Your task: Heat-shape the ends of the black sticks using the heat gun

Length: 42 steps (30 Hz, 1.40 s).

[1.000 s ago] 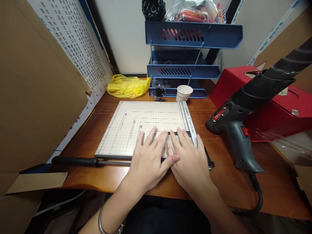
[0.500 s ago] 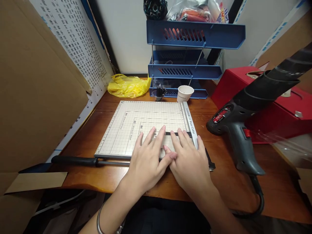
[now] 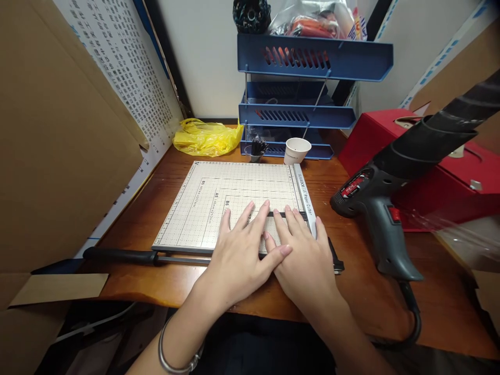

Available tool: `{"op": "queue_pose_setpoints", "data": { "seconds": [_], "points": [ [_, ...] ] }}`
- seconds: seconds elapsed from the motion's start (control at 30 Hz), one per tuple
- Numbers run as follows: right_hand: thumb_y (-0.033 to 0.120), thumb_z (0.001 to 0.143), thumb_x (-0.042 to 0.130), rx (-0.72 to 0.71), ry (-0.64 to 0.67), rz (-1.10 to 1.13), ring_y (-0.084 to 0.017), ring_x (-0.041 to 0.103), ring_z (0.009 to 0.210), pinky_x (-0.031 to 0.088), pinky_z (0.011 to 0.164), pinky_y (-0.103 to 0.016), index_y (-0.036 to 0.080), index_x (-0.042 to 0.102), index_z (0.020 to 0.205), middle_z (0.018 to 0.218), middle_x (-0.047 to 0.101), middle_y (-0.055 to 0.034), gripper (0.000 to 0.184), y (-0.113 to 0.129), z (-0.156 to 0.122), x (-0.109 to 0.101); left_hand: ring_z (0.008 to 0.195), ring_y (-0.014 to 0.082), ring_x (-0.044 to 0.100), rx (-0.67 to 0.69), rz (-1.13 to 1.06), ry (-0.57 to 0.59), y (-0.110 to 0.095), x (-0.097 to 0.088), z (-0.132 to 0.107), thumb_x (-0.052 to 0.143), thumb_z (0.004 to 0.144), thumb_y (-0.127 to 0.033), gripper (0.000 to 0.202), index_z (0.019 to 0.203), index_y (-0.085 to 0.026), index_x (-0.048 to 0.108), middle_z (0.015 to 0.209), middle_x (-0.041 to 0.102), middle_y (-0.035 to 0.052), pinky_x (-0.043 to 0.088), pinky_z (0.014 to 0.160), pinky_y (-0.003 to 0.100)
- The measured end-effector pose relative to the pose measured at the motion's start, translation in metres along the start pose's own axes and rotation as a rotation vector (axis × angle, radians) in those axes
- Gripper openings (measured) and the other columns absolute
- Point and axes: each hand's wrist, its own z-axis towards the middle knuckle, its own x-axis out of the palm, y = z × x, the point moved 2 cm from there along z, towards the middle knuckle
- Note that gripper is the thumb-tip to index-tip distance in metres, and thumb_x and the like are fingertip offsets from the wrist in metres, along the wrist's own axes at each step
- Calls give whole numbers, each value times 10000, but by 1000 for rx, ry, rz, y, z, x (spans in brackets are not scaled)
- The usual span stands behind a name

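A paper cutter (image 3: 187, 208) with a cream gridded board lies in front of me, its black-handled blade arm (image 3: 119, 255) down along the near edge. Spread over the board's near right part, my left hand (image 3: 239, 260) is open, its thumb resting across my right hand (image 3: 307, 263). The right one is open too, palm down, fingers pointing away from me beside the cutter's pale side rail (image 3: 304, 192). A thin black strip (image 3: 276, 214) lies across the board at the fingertips of both hands and reaches the rail. The fingers cover part of it.
A heat gun (image 3: 385, 208) stands on the right, before a red box (image 3: 375, 130). Behind the board are a paper cup (image 3: 297, 150), a small cup of thin black pieces (image 3: 257, 149), a yellow plastic bag (image 3: 207, 138) and a blue tiered tray (image 3: 312, 54). Cardboard (image 3: 58, 146) borders the left.
My left hand has slid slightly right, its thumb now farther over my right hand. The right hand has stayed nearly still. The view has shifted a little.
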Motion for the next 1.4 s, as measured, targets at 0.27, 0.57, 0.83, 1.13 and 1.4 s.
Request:
{"op": "queue_pose_setpoints", "data": {
  "seconds": [0.27,0.57,0.83,1.13,1.4],
  "points": [
    [353,1093,321,-3,-11,16,-316,483,1466,275,1207,-613,144,541,1509,1560,515,-159,515,0,-1,1,1603,306,233,-7,-35,-13,-1,1,0,286,1071,-652,769,1666,-176,184,1698,311,112,108,1277,692],
    [370,1096,323,3,1,24,-319,474,1474,266,1216,-617,141,530,1519,1557,517,-158,524,0,0,2,1612,314,197,4,-5,16,-1,1,1,272,1064,-672,784,1660,-164,224,1697,321,100,90,1278,701],
    [299,1068,362,-8,-22,24,-317,473,1476,273,1211,-609,127,554,1498,1561,507,-170,501,-1,-1,3,1607,361,191,-65,149,-32,3,1,2,172,1064,-681,798,1592,-136,418,1704,299,117,155,1259,718],
    [331,1088,318,-11,-11,-5,-339,473,1475,297,1195,-621,128,550,1506,1555,502,-192,519,0,0,3,1612,361,165,-22,213,14,1,3,6,195,1070,-668,787,1603,-126,398,1708,292,77,155,1264,713],
    [313,1079,316,5,38,-2,-333,456,1489,294,1203,-629,126,537,1517,1574,476,-199,525,1,1,0,1604,366,196,-26,180,8,3,0,7,192,1074,-662,766,1582,-146,440,1700,322,73,183,1257,718]
  ]
}}
